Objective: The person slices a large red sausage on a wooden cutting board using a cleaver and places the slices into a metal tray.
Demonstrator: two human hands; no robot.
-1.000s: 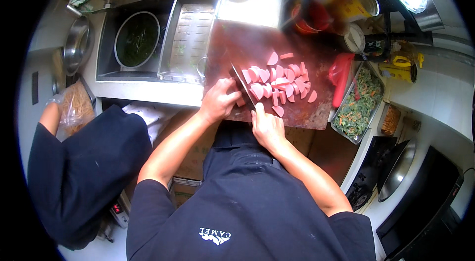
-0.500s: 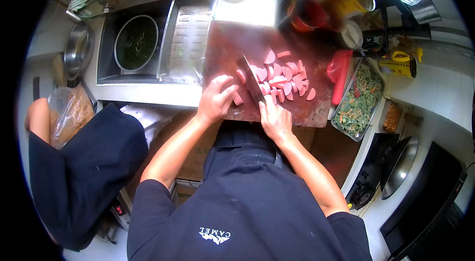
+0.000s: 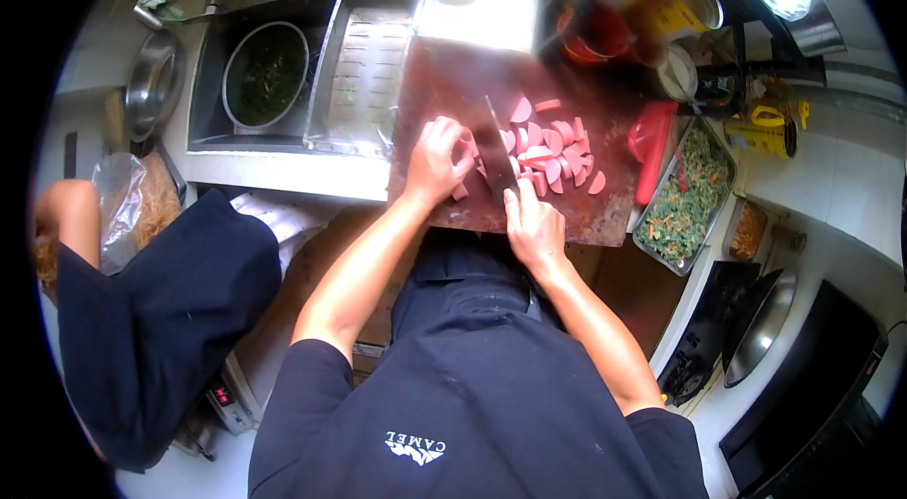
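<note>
My right hand (image 3: 536, 227) is wrapped round the handle of a kitchen knife (image 3: 495, 151) with a broad dark blade. The blade stands on a reddish-brown cutting board (image 3: 557, 218), its tip pointing away from me. Just left of the blade, the curled fingers of my left hand (image 3: 438, 161) grip a piece of pink sausage, mostly hidden by them. Another pink sausage piece (image 3: 460, 191) lies beside that hand. To the right of the knife spreads a heap of cut sausage slices (image 3: 553, 151), many of them half-round.
At left, a sink (image 3: 210, 140) holds a round pot of dark greens (image 3: 266, 74). A tray of chopped vegetables (image 3: 687, 197) and a red plastic bag (image 3: 652, 145) flank the board's right side. Tins (image 3: 682, 9) stand behind. Another person's dark sleeve (image 3: 179, 310) is at left.
My left hand has moved right and away from me, its fingers curling in closer to the blade. The knife and my right hand have shifted slightly right in the picture.
</note>
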